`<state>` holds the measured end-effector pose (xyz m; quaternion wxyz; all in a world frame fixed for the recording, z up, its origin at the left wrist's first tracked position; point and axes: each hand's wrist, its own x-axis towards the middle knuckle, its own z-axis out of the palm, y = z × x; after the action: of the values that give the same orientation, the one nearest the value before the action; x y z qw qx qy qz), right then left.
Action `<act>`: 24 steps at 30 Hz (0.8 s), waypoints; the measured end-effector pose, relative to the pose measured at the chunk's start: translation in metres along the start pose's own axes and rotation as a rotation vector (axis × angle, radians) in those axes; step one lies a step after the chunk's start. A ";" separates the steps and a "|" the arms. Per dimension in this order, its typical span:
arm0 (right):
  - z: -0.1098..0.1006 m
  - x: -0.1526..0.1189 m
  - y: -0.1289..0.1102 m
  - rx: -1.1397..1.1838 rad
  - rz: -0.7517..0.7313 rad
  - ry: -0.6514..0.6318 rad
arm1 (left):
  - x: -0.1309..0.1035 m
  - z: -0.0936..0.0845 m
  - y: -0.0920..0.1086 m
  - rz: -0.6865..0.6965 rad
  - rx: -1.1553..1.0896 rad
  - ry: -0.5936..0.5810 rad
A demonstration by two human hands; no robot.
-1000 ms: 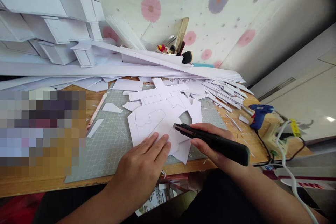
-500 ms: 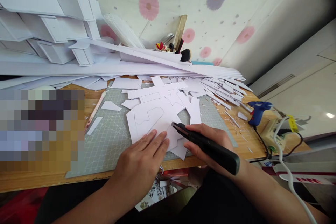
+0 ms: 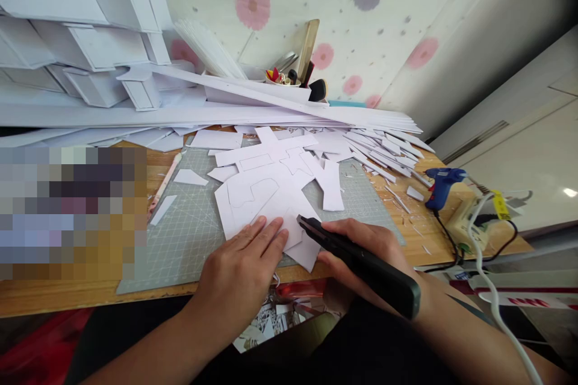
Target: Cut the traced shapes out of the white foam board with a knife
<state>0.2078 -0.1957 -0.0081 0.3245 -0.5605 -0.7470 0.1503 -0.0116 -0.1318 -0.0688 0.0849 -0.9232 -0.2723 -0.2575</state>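
My left hand (image 3: 244, 264) lies flat, fingers stretched out, on a white foam board sheet (image 3: 253, 192) with pencil outlines drawn on it. In my right hand (image 3: 361, 246) is a black utility knife (image 3: 361, 264), its short blade at the sheet's right part. Whether the blade tip touches the board I cannot tell. Under and behind the sheet lie more cut white board pieces (image 3: 332, 183), some with pencil lines. A green-grey cutting mat (image 3: 180, 240) is beneath them.
Thin offcuts (image 3: 379, 159) are heaped at the back right. A blue glue gun (image 3: 445, 183) stands by a power strip (image 3: 469, 228) with a white cable. White board models (image 3: 108, 42) and long strips fill the back left. Scraps fill a bin (image 3: 307, 337) below the table edge.
The knife and my right hand have moved slightly right and toward me. My left hand stays pressed on the sheet. The whole view has shifted a little.
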 end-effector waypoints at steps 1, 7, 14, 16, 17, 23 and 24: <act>-0.001 -0.001 -0.001 -0.009 -0.010 0.004 | 0.000 0.000 0.000 -0.001 0.005 -0.006; -0.003 -0.008 -0.004 -0.061 -0.062 -0.006 | 0.000 -0.005 -0.003 0.017 0.001 -0.080; -0.004 -0.018 -0.003 -0.083 -0.103 -0.016 | 0.002 -0.006 -0.001 0.005 0.002 -0.109; -0.006 -0.019 -0.005 -0.054 -0.100 0.012 | 0.002 -0.005 -0.001 0.005 0.007 -0.118; -0.008 -0.020 -0.006 -0.029 -0.086 0.041 | 0.002 -0.005 -0.001 0.009 0.011 -0.118; -0.024 -0.020 0.002 0.157 0.229 0.203 | -0.003 -0.017 -0.012 0.049 -0.074 -0.126; -0.024 -0.019 0.007 0.230 0.282 0.237 | -0.006 -0.021 -0.017 0.042 -0.087 -0.148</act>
<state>0.2318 -0.2140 -0.0003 0.4477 -0.6325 -0.5958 0.2112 -0.0343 -0.1268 -0.0536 0.0297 -0.9481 -0.2467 -0.1981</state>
